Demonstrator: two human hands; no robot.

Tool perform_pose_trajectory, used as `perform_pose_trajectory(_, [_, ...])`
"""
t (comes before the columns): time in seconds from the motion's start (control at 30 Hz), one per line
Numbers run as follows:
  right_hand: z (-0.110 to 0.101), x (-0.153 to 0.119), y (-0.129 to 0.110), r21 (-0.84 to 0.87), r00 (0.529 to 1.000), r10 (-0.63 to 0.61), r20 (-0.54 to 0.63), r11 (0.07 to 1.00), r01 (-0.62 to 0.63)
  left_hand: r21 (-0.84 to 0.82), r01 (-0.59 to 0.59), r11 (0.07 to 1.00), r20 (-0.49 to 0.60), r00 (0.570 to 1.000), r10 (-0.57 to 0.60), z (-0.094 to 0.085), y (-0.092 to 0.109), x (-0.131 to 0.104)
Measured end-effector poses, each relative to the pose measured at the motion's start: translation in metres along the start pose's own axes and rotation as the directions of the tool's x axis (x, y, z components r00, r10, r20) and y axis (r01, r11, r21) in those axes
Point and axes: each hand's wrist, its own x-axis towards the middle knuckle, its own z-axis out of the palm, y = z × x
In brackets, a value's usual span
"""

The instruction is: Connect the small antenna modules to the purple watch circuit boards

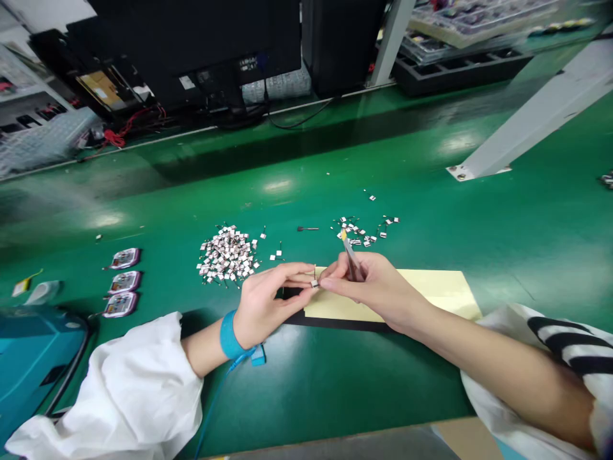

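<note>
My left hand [268, 294], with a blue wrist strap [230, 335], pinches a small white part with a thin lead [315, 283] between its fingertips. The fingertips of my right hand [366, 281] meet the same part from the other side. Tucked in that hand is a pair of metal tweezers [353, 257], a yellow end showing above the fingers. Under both hands lies a pale yellow sheet [435, 287] over a dark strip [345, 322]. A dense pile of similar white parts [228, 255] sits beyond my left hand. A looser group [357, 233] lies beyond my right.
Several purple-edged circuit units [122, 281] line up at the left, near a blue machine [38, 358]. A small black piece [307, 229] lies between the two groups. A white metal leg [536, 121] rises at the right. Black equipment [191, 57] stands along the back.
</note>
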Motion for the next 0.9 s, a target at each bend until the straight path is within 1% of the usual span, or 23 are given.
perform_pose_trajectory(0.07, [0.001,-0.002,0.0,-0.176,0.999,-0.027,-0.033,0.984,0.021,0.03,-0.033,0.999,0.026,0.999,0.032,0.002,0.002,-0.001])
perform_pose_trajectory(0.1, [0.002,-0.002,0.0,-0.28,0.998,-0.05,-0.048,0.959,0.035,0.063,-0.06,0.996,0.05,0.997,0.057,0.003,0.003,0.0])
perform_pose_trajectory(0.17, [0.001,-0.003,-0.001,-0.483,0.99,-0.125,-0.068,0.872,0.077,0.15,-0.135,0.979,0.121,0.986,0.117,0.001,0.004,0.003])
perform_pose_trajectory(0.2, [-0.002,-0.003,-0.003,-0.582,0.98,-0.186,-0.071,0.805,0.111,0.206,-0.167,0.964,0.154,0.979,0.136,-0.002,0.004,0.006])
perform_pose_trajectory(0.23, [-0.006,-0.001,-0.006,-0.682,0.963,-0.259,-0.071,0.717,0.142,0.272,-0.187,0.944,0.173,0.974,0.143,-0.007,0.002,0.01])
perform_pose_trajectory(0.27, [-0.012,0.0,-0.009,-0.781,0.94,-0.334,-0.073,0.605,0.155,0.351,-0.193,0.916,0.179,0.974,0.136,-0.012,-0.002,0.015])
perform_pose_trajectory(0.3, [-0.02,0.002,-0.013,-0.866,0.916,-0.395,-0.074,0.48,0.137,0.439,-0.176,0.881,0.171,0.979,0.11,-0.019,-0.007,0.021])
perform_pose_trajectory(0.33, [-0.028,0.004,-0.017,-0.93,0.902,-0.424,-0.076,0.357,0.09,0.527,-0.14,0.838,0.156,0.985,0.066,-0.026,-0.014,0.026])
perform_pose_trajectory(0.37, [-0.037,0.006,-0.021,-0.968,0.903,-0.422,-0.082,0.251,0.029,0.602,-0.1,0.792,0.143,0.99,0.016,-0.032,-0.022,0.031])
perform_pose_trajectory(0.4, [-0.045,0.008,-0.024,-0.986,0.909,-0.406,-0.096,0.164,-0.031,0.657,-0.072,0.751,0.145,0.989,-0.033,-0.037,-0.031,0.035])
perform_pose_trajectory(0.43, [-0.051,0.009,-0.026,-0.992,0.912,-0.395,-0.108,0.099,-0.074,0.69,-0.063,0.721,0.166,0.983,-0.073,-0.042,-0.039,0.037])
perform_pose_trajectory(0.47, [-0.055,0.01,-0.027,-0.994,0.908,-0.405,-0.11,0.054,-0.096,0.706,-0.065,0.705,0.192,0.976,-0.102,-0.044,-0.048,0.039])
perform_pose_trajectory(0.5, [-0.056,0.011,-0.026,-0.996,0.891,-0.444,-0.091,0.024,-0.089,0.712,-0.076,0.699,0.22,0.968,-0.119,-0.046,-0.055,0.04])
perform_pose_trajectory(0.53, [-0.054,0.011,-0.024,-0.999,0.868,-0.495,-0.048,0.012,-0.048,0.711,-0.09,0.698,0.246,0.961,-0.127,-0.047,-0.061,0.04])
perform_pose_trajectory(0.6, [-0.043,0.008,-0.016,-0.993,0.825,-0.558,0.086,0.018,0.116,0.711,-0.101,0.696,0.273,0.952,-0.141,-0.048,-0.067,0.039])
perform_pose_trajectory(0.67, [-0.024,0.003,-0.004,-0.951,0.813,-0.532,0.236,0.044,0.305,0.716,-0.09,0.692,0.264,0.953,-0.15,-0.048,-0.066,0.04])
perform_pose_trajectory(0.73, [-0.004,-0.002,0.009,-0.909,0.813,-0.475,0.337,0.059,0.412,0.726,-0.056,0.686,0.217,0.964,-0.152,-0.047,-0.058,0.04])
perform_pose_trajectory(0.77, [0.004,-0.005,0.016,-0.899,0.808,-0.459,0.369,0.046,0.436,0.723,-0.035,0.69,0.183,0.973,-0.142,-0.045,-0.052,0.04])
perform_pose_trajectory(0.8, [0.011,-0.007,0.022,-0.891,0.8,-0.45,0.397,0.02,0.454,0.7,-0.017,0.714,0.146,0.982,-0.119,-0.043,-0.045,0.039])
perform_pose_trajectory(0.83, [0.016,-0.008,0.027,-0.885,0.787,-0.448,0.423,-0.019,0.465,0.654,-0.006,0.757,0.111,0.99,-0.088,-0.039,-0.038,0.038])
perform_pose_trajectory(0.9, [0.022,-0.01,0.035,-0.871,0.755,-0.452,0.476,-0.121,0.476,0.486,-0.011,0.874,0.058,0.998,-0.019,-0.029,-0.025,0.032])
